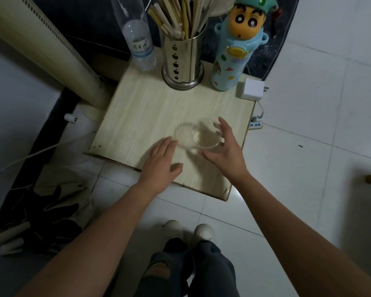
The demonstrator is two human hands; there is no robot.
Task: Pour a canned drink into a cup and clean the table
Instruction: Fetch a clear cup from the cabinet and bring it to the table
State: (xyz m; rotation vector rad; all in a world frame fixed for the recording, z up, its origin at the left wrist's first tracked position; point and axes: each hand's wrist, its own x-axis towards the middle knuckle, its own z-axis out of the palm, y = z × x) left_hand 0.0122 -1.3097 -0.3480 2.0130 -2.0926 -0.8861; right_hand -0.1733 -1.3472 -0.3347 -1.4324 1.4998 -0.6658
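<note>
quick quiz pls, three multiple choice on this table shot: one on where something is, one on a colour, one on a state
1. Where does the white charger lie?
A. at the table's far right corner
B. beside the glass cup
C. on the floor

2. What colour is the body of the cartoon flask?
A. red
B. light blue
C. black

3. How is the right hand?
A. open beside the glass cup
B. a fist on the table
C. gripping the water bottle

Answers: 1 A, it sits past the flask at the corner. 2 B, its body is pale blue. 3 A, its fingers are spread around the cup's side.
</note>
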